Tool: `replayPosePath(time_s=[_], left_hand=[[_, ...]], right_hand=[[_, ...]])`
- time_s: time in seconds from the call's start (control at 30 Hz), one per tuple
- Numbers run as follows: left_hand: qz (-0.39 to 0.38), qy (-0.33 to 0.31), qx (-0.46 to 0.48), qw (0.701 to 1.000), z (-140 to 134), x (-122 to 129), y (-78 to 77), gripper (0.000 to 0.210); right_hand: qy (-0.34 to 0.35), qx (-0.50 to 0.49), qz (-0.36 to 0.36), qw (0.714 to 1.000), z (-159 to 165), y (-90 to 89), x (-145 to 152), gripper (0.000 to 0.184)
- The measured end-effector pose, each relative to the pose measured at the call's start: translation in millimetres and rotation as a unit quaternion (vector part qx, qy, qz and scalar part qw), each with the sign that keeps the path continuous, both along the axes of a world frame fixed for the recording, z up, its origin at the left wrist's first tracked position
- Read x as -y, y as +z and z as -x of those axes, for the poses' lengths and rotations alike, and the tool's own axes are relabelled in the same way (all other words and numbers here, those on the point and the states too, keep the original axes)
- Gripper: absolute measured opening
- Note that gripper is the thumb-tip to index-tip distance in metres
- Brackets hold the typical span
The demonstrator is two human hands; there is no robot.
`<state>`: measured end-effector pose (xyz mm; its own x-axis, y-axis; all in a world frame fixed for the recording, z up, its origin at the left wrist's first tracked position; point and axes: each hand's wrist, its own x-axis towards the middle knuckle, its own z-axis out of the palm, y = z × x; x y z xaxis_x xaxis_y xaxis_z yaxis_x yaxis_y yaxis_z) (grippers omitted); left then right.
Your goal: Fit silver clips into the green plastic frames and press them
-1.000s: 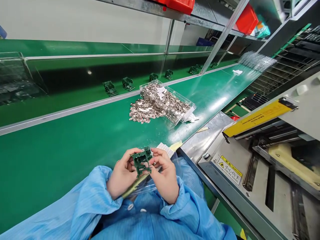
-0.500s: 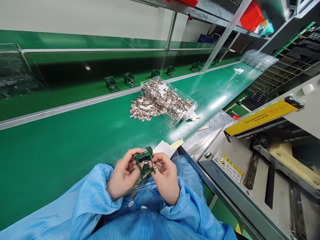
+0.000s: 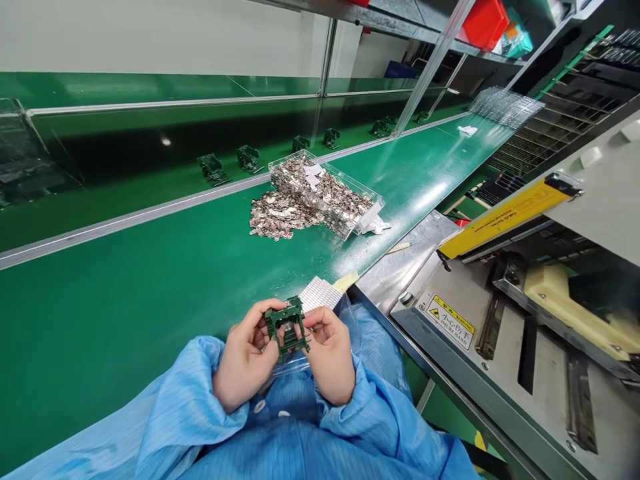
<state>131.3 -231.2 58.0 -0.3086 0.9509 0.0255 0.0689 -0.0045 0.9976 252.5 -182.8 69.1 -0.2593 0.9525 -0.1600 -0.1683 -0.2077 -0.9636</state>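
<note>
One left hand and one right hand, two in all, share one green frame. Beyond them are at least six more green frames; those toward the far end overlap too much for an exact count. There is one clear tray, one loose heap of small metal pieces, too many to count, one white gridded sheet, one yellow bar and one warning label.

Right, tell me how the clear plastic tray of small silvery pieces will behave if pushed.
The clear plastic tray would probably feel heavy, heaped with small silvery metallic-looking pieces. Its straight walls suggest it is stiff. Pieces may spill, since others lie loose beside it on the green tabletop.
</note>
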Motion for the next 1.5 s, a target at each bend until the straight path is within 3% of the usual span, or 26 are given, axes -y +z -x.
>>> replayPosePath(time_s=[0.27, 0.37, 0.5, 0.57, 0.7, 0.8, 0.9, 1.03, 1.17, 1.33, 1.4, 1.5], left_hand=[[0.023, -0.063, -0.070, 0.995, -4, 4, 1.7, 0.031], [0.042, -0.090, -0.066, 0.993, 4, 1, 9.7, 0.032], [0.054, -0.077, -0.018, 0.995, 19, -22, 28.5, 0.038], [0.053, -0.072, 0.010, 0.996, 16, -42, 30.8, 0.043], [0.013, -0.083, 0.075, 0.994, -14, -83, 12.0, 0.045], [-0.013, -0.067, 0.079, 0.995, -39, -98, -6.6, 0.042], [-0.025, -0.073, 0.073, 0.994, -48, -93, -13.6, 0.041], [0.003, -0.074, 0.064, 0.995, -44, -77, -11.6, 0.041], [0.018, -0.066, 0.066, 0.995, -43, -76, -19.1, 0.046], [0.020, -0.054, 0.089, 0.994, -43, -83, -30.5, 0.049], [0.018, -0.042, 0.090, 0.995, -43, -84, -33.4, 0.051], [0.013, -0.034, 0.072, 0.997, -41, -85, -36.2, 0.051]], right_hand=[[-0.022, -0.026, 0.013, 0.999, -16, -6.5, 15, 0.026], [-0.005, -0.032, 0.003, 0.999, -27, -15.6, 22, 0.025], [-0.029, 0.011, 0.005, 1.000, -49, -38.9, 18, 0.032], [-0.057, 0.043, 0.010, 0.997, -55, -53.2, 7, 0.037], [-0.060, 0.056, -0.018, 0.996, -47, -73.5, -21, 0.042], [-0.061, 0.051, -0.021, 0.997, -34, -78.5, -30, 0.045], [-0.074, 0.059, -0.027, 0.995, -30, -77.1, -24, 0.048], [-0.094, 0.057, -0.047, 0.993, -30, -80.6, -8, 0.047], [-0.127, 0.107, -0.105, 0.980, -23, -113.0, -5, 0.047], [-0.256, 0.189, -0.172, 0.932, -16, -152.5, -8, 0.045], [-0.251, 0.208, -0.202, 0.923, -17, -156.0, -9, 0.045], [-0.173, 0.237, -0.259, 0.920, -23, -154.4, -12, 0.051]])
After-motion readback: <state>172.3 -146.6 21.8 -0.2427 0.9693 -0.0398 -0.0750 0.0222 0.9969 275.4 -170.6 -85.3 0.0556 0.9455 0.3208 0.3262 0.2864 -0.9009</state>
